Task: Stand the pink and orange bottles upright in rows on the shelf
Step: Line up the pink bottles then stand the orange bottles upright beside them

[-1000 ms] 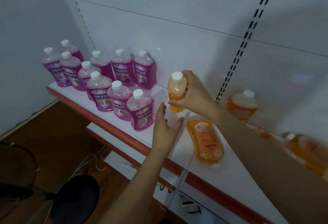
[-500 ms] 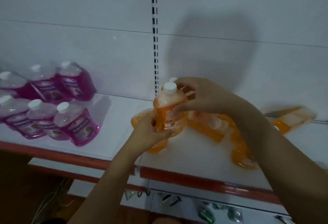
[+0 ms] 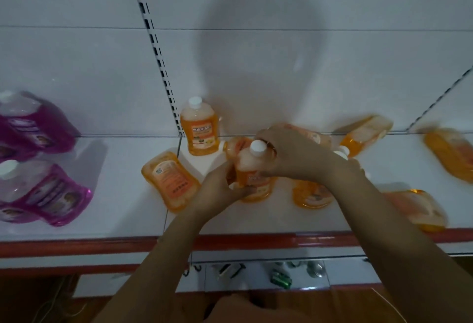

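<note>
Head view shows both our hands closed on one orange bottle, which we take as the landmark. Our left hand wraps its lower body from the left, fingers curled across the label. Our right hand grips the shoulder just below the white cap, coming in from the right. The held bottle is upright and close to the shelf; we cannot tell whether its base is touching yet.

Behind and left of it, against the back panel, one orange bottle stands upright. Left of it lies a flat orange bottle, very near our left wrist. Just right of it, under our right forearm, another orange bottle lies on its side. More lie farther right: one tilted at the back, one near the front edge and a blurred one at the far right. Well to the left, pink bottles stand in rows.

Most of the orange ones remain lying down, so the job looks far from done. The risk we see is crowding: fallen bottles lie close on both sides, so setting this one down on an edge could tip it. Our forearm could also nudge the one beneath it toward the red front lip.
</note>
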Available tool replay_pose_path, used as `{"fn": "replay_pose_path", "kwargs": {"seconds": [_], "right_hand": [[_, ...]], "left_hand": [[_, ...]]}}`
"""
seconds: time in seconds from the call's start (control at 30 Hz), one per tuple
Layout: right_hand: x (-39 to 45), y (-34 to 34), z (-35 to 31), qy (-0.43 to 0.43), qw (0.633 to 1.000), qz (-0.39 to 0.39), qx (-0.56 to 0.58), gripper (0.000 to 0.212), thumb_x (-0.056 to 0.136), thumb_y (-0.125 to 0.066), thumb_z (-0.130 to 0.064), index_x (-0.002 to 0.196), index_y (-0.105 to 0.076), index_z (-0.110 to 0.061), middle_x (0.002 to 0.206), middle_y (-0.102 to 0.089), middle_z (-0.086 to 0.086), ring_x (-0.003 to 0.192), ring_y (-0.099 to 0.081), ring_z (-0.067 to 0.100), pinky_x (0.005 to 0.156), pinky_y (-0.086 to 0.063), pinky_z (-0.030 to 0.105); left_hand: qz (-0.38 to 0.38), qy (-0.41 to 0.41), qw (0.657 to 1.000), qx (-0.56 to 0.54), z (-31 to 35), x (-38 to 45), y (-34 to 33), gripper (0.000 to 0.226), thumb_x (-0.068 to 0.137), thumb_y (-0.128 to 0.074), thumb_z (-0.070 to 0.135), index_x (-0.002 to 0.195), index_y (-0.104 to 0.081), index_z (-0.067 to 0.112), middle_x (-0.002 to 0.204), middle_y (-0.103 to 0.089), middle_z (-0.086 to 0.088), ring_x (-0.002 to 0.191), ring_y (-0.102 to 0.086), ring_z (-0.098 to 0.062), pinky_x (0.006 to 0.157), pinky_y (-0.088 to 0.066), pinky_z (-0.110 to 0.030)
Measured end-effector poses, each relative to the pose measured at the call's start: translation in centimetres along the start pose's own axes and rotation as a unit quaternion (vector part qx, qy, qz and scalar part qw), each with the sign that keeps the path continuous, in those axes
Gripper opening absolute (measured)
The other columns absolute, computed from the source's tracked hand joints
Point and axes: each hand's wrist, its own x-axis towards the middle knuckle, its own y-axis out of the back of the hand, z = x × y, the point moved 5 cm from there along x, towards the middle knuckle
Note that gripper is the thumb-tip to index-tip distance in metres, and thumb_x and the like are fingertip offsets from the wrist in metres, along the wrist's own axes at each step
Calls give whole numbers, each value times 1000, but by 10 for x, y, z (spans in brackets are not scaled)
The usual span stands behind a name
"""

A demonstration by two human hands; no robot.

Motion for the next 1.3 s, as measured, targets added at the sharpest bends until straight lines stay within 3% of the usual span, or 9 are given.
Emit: {"fn": "replay_pose_path", "kwargs": {"seconds": [0.13,0.23,0.33,0.5,0.63,0.8,0.97,1.1,1.3], "right_hand": [[-1,13,-8,7,998,36,41,54,79,-71,-53,125,-57,-26,120,-56,-13,106,-52,2,88,-40,16],[-1,34,-31,47,985,162,44,42,88,-66,-44,124,-58,-23,128,-52,-11,112,-46,-3,93,-31,2],[2,34,-65,86,965,229,93,28,89,-65,-29,116,-63,-21,120,-57,-9,107,-55,5,95,-46,22],[21,-51,-110,91,989,88,72,46,91,-63,-35,134,-51,-23,132,-51,-6,116,-52,11,91,-41,22],[34,-130,-108,22,995,4,101,86,82,-68,-50,151,-22,-26,150,-27,-1,133,-36,20,101,-39,33],[45,-168,-100,-16,994,34,108,103,73,-76,-44,153,-13,-30,144,-28,3,124,-38,29,99,-41,36],[50,-166,-91,-24,993,23,110,102,72,-71,-49,154,-11,-35,134,-37,6,117,-45,28,98,-46,36],[38,-147,-87,-24,993,10,112,103,68,-67,-58,153,-13,-41,129,-42,2,112,-50,23,92,-51,38],[36,-63,-102,22,997,72,7,64,82,-66,-56,135,-48,-26,128,-55,-2,110,-56,19,85,-45,30]], "left_hand": [[-14,-6,1000,8,2,-13,21,59,86,-76,31,138,-48,32,129,-58,19,121,-53,8,101,-42,-11],[38,-4,999,-28,-5,-31,63,45,96,-63,19,139,-51,28,129,-60,20,122,-53,10,100,-43,-10],[127,-5,990,62,-24,-47,114,37,99,-55,7,130,-60,27,127,-62,18,118,-56,5,100,-46,-19],[86,39,946,310,-66,-49,156,70,80,-57,-5,144,-48,23,149,-43,-6,138,-37,-25,112,-37,-46],[-16,65,913,402,-80,-40,156,96,79,-65,4,157,-17,34,162,-15,-9,145,-23,-33,108,-41,-47],[-8,-13,880,475,-78,-26,143,87,85,-68,20,157,-18,28,157,-24,-15,137,-38,-39,104,-44,-51],[63,-60,902,424,-86,-26,128,80,85,-71,19,153,-29,26,153,-30,-17,133,-41,-39,99,-49,-50],[96,-112,925,350,-79,-32,120,75,81,-78,29,147,-42,26,150,-38,-5,132,-44,-26,99,-50,-41],[96,-69,980,161,-53,-30,121,48,78,-82,28,122,-62,29,121,-63,9,104,-62,-3,90,-54,-24]]}}
